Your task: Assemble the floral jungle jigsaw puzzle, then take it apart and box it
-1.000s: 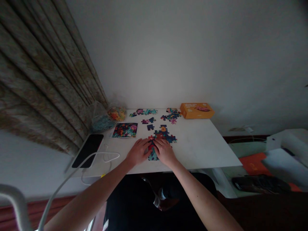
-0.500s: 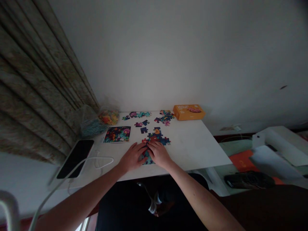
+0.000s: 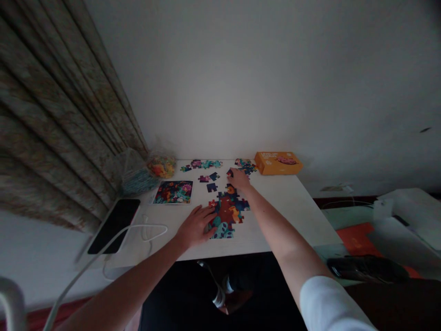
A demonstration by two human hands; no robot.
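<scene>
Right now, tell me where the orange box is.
In the head view, the orange box sits at the far right corner of the table, beside puzzle pieces.

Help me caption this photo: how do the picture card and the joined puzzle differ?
The picture card has straight edges, the joined puzzle a jagged outline. The left hand covers part of the puzzle; no hand touches the card. Both are multicoloured and lie flat on the table.

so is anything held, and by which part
Can't tell whether the right hand grips the dark puzzle piece it reaches; the left hand only rests on the joined puzzle.
</scene>
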